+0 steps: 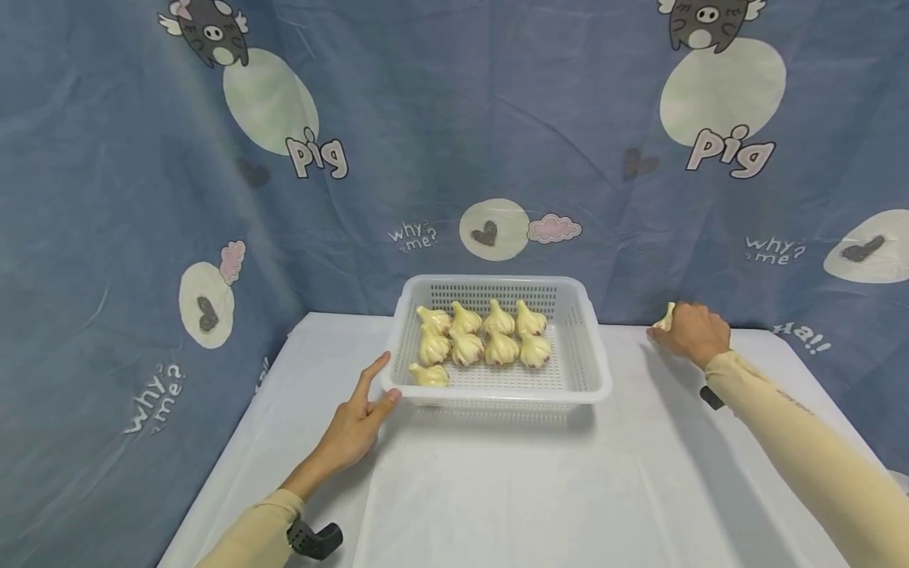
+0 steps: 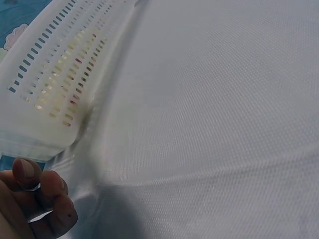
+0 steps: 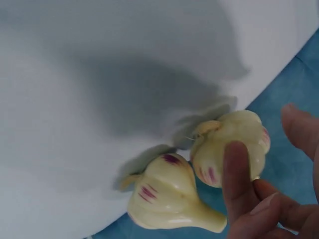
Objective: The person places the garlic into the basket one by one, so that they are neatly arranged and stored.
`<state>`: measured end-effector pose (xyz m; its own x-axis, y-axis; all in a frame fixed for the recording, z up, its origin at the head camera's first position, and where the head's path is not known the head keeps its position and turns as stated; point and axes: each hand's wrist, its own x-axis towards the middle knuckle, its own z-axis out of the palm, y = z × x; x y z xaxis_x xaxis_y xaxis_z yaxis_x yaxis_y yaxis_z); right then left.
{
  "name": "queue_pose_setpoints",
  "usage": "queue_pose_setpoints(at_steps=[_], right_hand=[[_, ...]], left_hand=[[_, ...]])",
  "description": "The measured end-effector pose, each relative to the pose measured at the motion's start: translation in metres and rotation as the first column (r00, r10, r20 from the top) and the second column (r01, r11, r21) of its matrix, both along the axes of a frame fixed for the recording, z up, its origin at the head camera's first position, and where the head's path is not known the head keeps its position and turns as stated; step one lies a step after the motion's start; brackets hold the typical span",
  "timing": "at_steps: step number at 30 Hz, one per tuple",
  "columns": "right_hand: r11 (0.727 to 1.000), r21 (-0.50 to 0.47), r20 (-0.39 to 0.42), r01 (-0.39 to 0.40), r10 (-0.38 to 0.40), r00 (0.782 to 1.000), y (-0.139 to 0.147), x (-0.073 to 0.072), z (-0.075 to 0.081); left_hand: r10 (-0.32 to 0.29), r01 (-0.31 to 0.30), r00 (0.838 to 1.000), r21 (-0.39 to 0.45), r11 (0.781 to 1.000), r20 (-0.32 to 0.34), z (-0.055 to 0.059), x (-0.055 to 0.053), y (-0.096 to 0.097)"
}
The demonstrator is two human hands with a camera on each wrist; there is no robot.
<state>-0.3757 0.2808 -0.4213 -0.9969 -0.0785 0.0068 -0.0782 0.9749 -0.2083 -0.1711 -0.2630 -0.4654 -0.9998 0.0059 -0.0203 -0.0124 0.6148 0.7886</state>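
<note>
Several pale yellow garlic bulbs (image 1: 466, 349) with purple streaks sit in two rows in a white slotted plastic basket (image 1: 497, 392), and a single garlic bulb (image 1: 430, 375) lies in front of them at the left. My left hand (image 1: 353, 430) is at the basket's front left corner, index finger and thumb spread along its rim. The left wrist view shows its other fingers loosely bent. At the table's far right edge, my right hand (image 1: 692, 335) reaches over two garlic bulbs. One finger overlaps the farther garlic bulb (image 3: 234, 144), thumb apart; the other garlic bulb (image 3: 167, 194) lies beside it.
A white cloth covers the table (image 1: 511, 481). Behind and to the left hangs a blue curtain (image 1: 398, 118) with pig prints, meeting the table's back edge. Dark wrist straps (image 1: 312, 540) are worn over the beige sleeves.
</note>
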Motion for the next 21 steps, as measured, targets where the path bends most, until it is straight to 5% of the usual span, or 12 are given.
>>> queue_pose_setpoints(at_steps=[11,21], right_hand=[[0.999,-0.049,-0.149,0.008,-0.015,0.989,-0.002,0.002,-0.018],[0.996,-0.091,-0.074,0.012,-0.019,0.997,0.004,0.002,-0.019]], left_hand=[[0.018,-0.018,1.000,-0.002,1.000,0.005,-0.001,0.004,0.000],[0.019,-0.019,1.000,0.008,1.000,0.007,0.000,0.002,0.001]])
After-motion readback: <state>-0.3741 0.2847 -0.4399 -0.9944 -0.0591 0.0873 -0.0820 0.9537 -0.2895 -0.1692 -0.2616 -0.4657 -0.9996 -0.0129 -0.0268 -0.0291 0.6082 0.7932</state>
